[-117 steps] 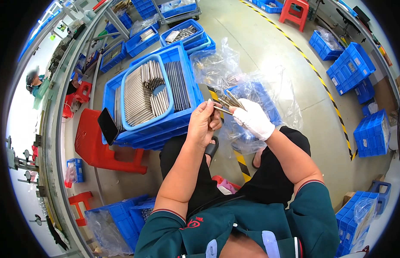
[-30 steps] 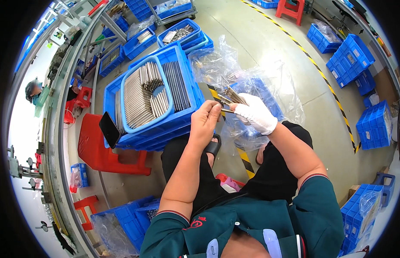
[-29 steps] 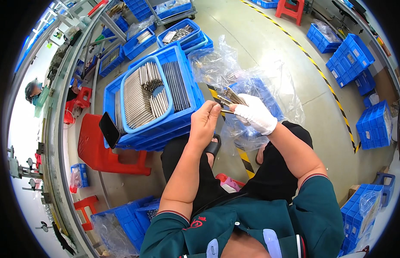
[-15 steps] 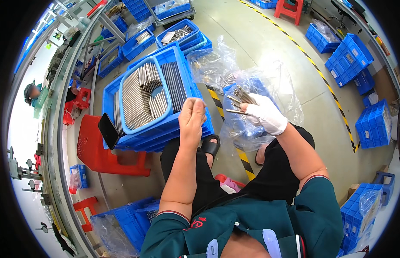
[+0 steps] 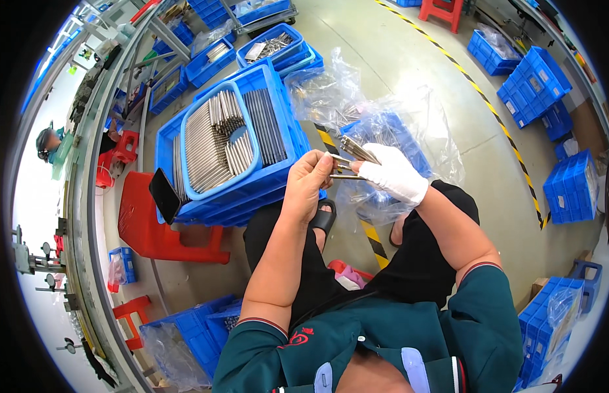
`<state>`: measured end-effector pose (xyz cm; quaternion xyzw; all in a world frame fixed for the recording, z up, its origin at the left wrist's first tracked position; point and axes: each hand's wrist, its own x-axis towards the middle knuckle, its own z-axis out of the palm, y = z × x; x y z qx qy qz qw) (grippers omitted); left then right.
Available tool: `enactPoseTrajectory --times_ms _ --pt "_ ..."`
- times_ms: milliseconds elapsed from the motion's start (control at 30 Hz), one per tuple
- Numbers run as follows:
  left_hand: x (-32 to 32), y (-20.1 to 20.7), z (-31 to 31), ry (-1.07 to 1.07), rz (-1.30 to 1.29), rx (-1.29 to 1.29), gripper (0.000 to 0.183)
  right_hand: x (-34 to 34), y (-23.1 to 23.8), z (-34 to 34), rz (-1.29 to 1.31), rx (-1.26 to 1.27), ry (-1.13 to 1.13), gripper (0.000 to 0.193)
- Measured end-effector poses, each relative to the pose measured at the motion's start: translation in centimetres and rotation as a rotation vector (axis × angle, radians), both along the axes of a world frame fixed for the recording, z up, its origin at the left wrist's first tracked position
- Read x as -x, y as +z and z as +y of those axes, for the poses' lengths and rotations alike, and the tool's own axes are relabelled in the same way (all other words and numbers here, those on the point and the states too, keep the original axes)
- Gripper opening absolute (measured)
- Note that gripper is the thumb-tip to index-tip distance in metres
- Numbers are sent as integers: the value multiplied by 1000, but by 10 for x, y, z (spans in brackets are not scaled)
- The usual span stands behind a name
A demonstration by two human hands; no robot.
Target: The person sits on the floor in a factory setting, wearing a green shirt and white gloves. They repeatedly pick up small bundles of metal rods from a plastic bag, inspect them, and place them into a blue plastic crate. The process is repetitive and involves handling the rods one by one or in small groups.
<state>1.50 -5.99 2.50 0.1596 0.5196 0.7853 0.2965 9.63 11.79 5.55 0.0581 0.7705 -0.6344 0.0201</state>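
Note:
A bundle of thin metal rods (image 5: 358, 150) is gripped in my right hand (image 5: 395, 178), which wears a white glove with bare fingertips showing. My bare left hand (image 5: 309, 181) has come up against the bundle, its thumb and fingers closed on the left end of a metal rod (image 5: 340, 158). Another rod (image 5: 347, 177) sticks out just below, between the two hands. To the left, a light-blue tray (image 5: 258, 154) holds neat rows of similar rods, with a gap in the rows. It sits on a blue crate (image 5: 296, 141), where darker rods (image 5: 265, 128) stand packed along the right side.
Under my right hand is a blue bin (image 5: 409, 141) covered by clear plastic bags (image 5: 442, 131). A black phone-like slab (image 5: 165, 196) leans at the crate's near left corner, above a red stool (image 5: 144, 223). Blue crates (image 5: 533, 88) stack at the right.
My left hand has moved right and slightly down from beside the tray to the rods, closing on one. My right hand has shifted a little left with the bundle.

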Motion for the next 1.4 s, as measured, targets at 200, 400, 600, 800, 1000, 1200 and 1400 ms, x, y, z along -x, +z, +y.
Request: enactPoseTrajectory --times_ms 200,400,600,800,1000,1200,1400 --pt "1 -5 0 -27 59 54 21 2 -4 1 54 -117 -6 26" --pt "1 0 -3 28 251 213 22 1 -2 0 151 -276 3 30" --pt "-3 -8 2 90 -35 54 25 3 1 -4 176 -346 -34 28" --pt "-2 -14 7 121 -139 -4 25 5 -7 -6 198 -328 -75 29" --pt "0 -10 2 133 69 179 24 3 -6 -8 162 -462 -51 25" --pt "4 -18 1 76 -82 37 23 3 -7 -9 160 -447 -62 26" --pt "4 -16 1 29 -78 8 23 4 -10 -10 190 -456 -86 25"
